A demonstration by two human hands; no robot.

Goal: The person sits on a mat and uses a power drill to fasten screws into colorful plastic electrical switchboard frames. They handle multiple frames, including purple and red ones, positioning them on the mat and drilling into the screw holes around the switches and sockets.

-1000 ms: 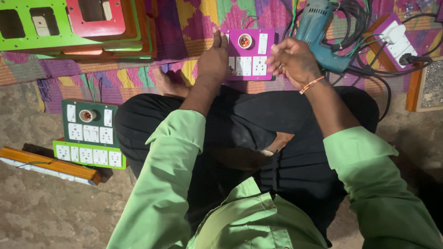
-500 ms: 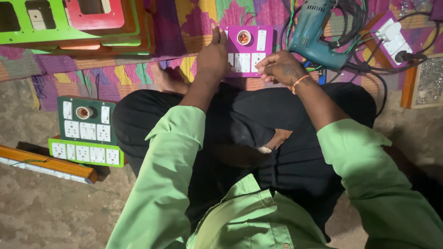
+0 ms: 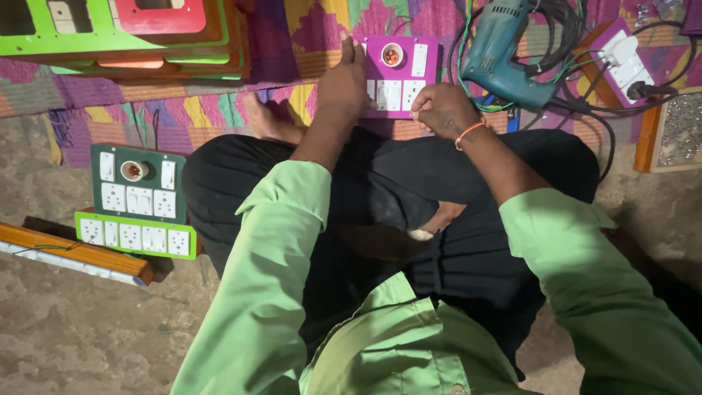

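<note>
Single head-worn view, looking steeply down, close over lap and patterned mat point(image 3: 219, 110)

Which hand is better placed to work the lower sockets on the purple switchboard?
Probably right: the right hand sits at the lower right edge of the purple switchboard, while the left hand presses its left side.

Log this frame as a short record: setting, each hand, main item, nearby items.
setting: person seated cross-legged on a patterned multicoloured mat
left hand: rests on the left edge of the magenta switch-and-socket board
right hand: fingers curled at the board's lower right corner; any small item held is hidden
nearby: teal electric drill; dark green switchboard; stack of green and red board frames
</note>
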